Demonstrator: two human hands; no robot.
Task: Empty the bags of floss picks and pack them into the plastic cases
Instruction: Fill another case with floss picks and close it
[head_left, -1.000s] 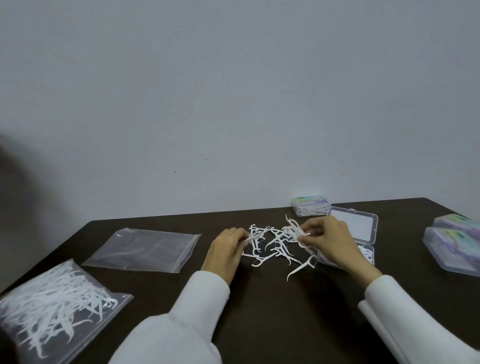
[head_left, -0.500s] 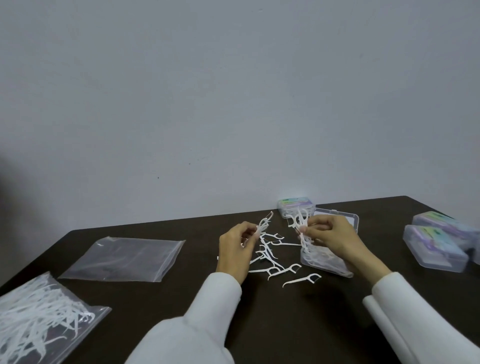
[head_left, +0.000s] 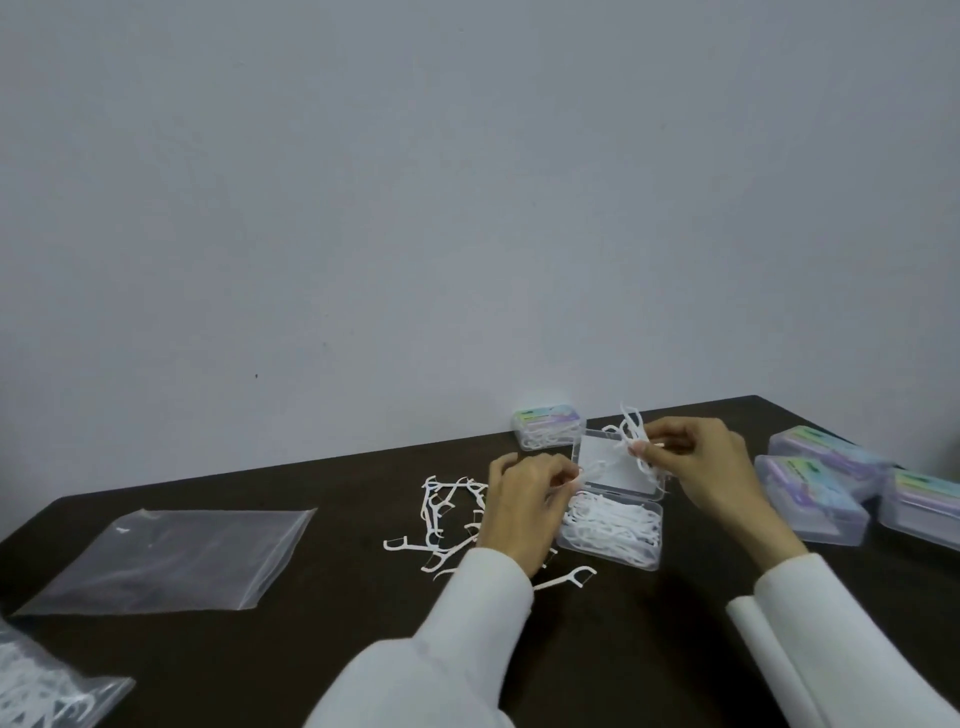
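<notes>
Over the open case, you are pinching a tangled bunch of picks in your right hand and one pick in your left hand, risking snagged picks spilling onto the worktop.

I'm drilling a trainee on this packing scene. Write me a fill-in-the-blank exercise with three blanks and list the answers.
1. The right hand pinches a bunch of white plastic floss picks above the clear plastic case whose lid is ____.
2. The flat clear plastic zip bag lying on the dark brown table is ____.
3. The left hand pinches a single floss ____.

Answers: open; empty; pick
</notes>
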